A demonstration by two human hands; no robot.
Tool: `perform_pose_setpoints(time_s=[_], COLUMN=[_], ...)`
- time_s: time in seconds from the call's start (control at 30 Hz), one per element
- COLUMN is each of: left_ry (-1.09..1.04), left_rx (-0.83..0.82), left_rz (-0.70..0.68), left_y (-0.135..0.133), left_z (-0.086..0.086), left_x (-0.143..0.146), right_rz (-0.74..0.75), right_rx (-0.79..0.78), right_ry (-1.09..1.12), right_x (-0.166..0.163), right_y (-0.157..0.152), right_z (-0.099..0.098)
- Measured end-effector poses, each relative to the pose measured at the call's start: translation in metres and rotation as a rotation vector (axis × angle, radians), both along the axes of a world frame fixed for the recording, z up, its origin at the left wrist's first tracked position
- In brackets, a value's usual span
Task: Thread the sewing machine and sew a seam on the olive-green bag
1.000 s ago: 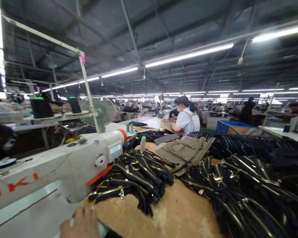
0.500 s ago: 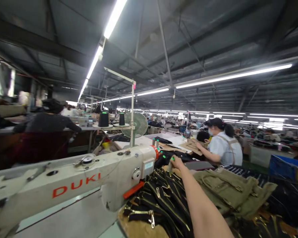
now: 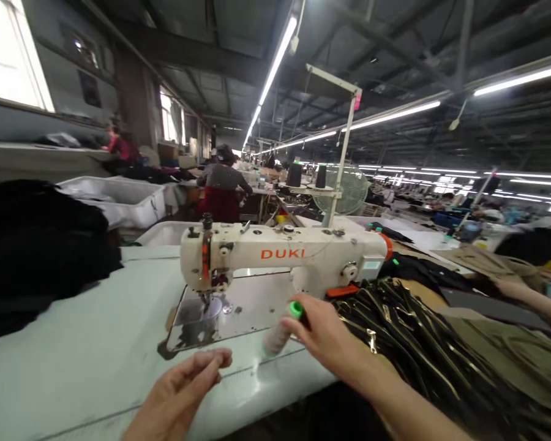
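Note:
My right hand (image 3: 324, 331) grips a spool of pale thread (image 3: 278, 335) with a green top, tilted above the front of the sewing table (image 3: 138, 306). Left of it, my left hand (image 3: 183, 389) has thumb and fingertips pressed together; anything between them is too small to make out. Just beyond both hands stands the white sewing machine (image 3: 280, 251) with DUKI on its arm. A heap of black zipper strips (image 3: 408, 331) with gold teeth lies by my right forearm.
A dark cloth pile (image 3: 41, 251) covers the table's left side. Olive fabric (image 3: 496, 349) lies beyond the zippers. A thread stand (image 3: 344, 153) rises behind the machine, near a fan (image 3: 349, 193). A co-worker's arm (image 3: 528, 300) shows at right; another person (image 3: 223, 184) works behind.
The view has swung left. My right hand has brought the thread spool from behind the zipper heap to in front of the machine. My left hand has come into view.

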State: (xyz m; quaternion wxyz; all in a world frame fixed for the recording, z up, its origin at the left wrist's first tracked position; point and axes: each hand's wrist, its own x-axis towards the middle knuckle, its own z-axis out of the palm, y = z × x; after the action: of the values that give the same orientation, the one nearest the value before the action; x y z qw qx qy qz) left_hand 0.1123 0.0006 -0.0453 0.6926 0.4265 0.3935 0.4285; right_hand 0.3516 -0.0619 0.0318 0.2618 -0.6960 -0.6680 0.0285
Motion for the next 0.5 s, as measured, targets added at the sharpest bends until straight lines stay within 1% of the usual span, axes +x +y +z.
perform_pose_setpoints(time_s=[0.03,0.1,0.13,0.2,0.23,0.3,0.37,0.4,0.43,0.5], left_ry=[-0.060,-0.146,-0.165,-0.169,-0.162,-0.138,-0.093,-0.070,-0.052,-0.038], left_rx=[-0.055,-0.128,-0.146,-0.140,-0.115,-0.038,0.046,0.069,0.078,0.065], left_rz=[-0.002,0.008,0.015,0.036,0.051,0.090,0.115,0.118,0.118,0.114], left_y=[0.001,0.004,0.005,0.006,0.006,0.005,0.004,0.003,0.002,-0.001], left_z=[0.002,0.004,0.004,0.004,0.003,0.002,0.002,0.003,0.003,0.003], left_x=[0.001,0.003,0.003,0.001,-0.001,-0.004,-0.005,-0.006,-0.006,-0.005], right_rz=[0.022,0.047,0.058,0.073,0.059,-0.001,-0.022,-0.005,0.025,0.065], right_rx=[-0.019,-0.046,-0.051,-0.057,-0.040,0.054,0.139,0.139,0.099,-0.043], right_ry=[-0.001,-0.011,-0.016,-0.029,-0.033,0.004,0.139,0.233,0.328,0.491], right_x=[-0.020,-0.046,-0.052,-0.057,-0.058,-0.061,-0.069,-0.075,-0.082,-0.096], right_y=[0.012,0.032,0.038,0.042,0.040,0.030,0.016,0.009,0.004,-0.001], right_z=[-0.012,-0.027,-0.030,-0.027,-0.024,-0.017,-0.014,-0.015,-0.017,-0.025])
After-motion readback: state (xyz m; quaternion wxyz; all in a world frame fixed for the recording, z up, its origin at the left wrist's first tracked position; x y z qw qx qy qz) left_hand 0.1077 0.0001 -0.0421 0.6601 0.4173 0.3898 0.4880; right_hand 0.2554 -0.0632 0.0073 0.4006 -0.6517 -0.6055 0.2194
